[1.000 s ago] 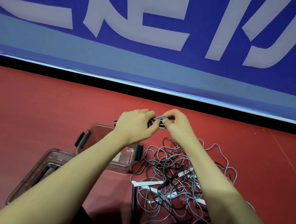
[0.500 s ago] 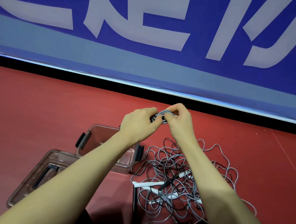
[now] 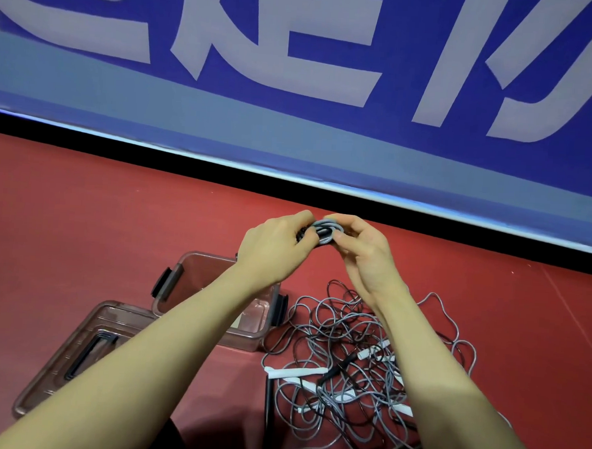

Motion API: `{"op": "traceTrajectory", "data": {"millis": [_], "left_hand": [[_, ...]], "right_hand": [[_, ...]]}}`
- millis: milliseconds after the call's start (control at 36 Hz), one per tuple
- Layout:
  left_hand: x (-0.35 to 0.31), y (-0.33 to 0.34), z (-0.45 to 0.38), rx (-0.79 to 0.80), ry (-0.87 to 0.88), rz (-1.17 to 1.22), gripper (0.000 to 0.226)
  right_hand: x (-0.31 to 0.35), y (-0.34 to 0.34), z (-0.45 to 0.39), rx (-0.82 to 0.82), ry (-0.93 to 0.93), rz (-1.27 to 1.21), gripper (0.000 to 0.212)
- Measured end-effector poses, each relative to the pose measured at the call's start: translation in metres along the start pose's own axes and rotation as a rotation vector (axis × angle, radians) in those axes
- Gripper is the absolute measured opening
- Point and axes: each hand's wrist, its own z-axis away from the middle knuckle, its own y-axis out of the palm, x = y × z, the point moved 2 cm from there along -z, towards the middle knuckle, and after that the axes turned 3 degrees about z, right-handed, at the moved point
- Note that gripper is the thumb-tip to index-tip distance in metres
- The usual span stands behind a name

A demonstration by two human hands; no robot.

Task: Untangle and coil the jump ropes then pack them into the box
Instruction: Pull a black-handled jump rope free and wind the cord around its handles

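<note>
Both hands are raised above the floor and meet on a small coiled grey jump rope [image 3: 325, 232] with dark handles. My left hand [image 3: 274, 243] grips its left side, fingers curled round the handles. My right hand [image 3: 362, 250] pinches the grey loops on the right. Below them stands the open, translucent brown box [image 3: 171, 283] with black latches, partly hidden by my left forearm. To its right lies a tangled pile of grey and black jump ropes [image 3: 346, 357] with white and black handles.
The box's lid [image 3: 75, 350] lies flat on the red floor at the lower left, beside the box. A blue banner with large pale letters [image 3: 296, 70] stands along the back, its black base edge running across the floor.
Both hands have risen a little with the coiled rope and shifted slightly right. The fingers have reworked the grey loops. The pile and box have not moved.
</note>
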Motion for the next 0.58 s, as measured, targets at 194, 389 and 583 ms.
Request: {"op": "traceTrajectory", "data": {"millis": [194,389,583], "left_hand": [[-0.0047,0.0062,0.0022,-0.022,0.092,-0.108,0.028],[-0.0041,0.0077,0.002,-0.09,0.098,-0.106,0.037],[0.0012,0.0061,-0.0043,-0.182,-0.006,-0.067,0.034]], "right_hand": [[-0.0036,0.0032,-0.0013,-0.155,-0.077,0.159,0.03],[0.001,0.0061,0.002,-0.219,-0.173,0.337,0.02],[0.0028,0.0071,0.0043,-0.212,-0.12,0.304,0.019]]}}
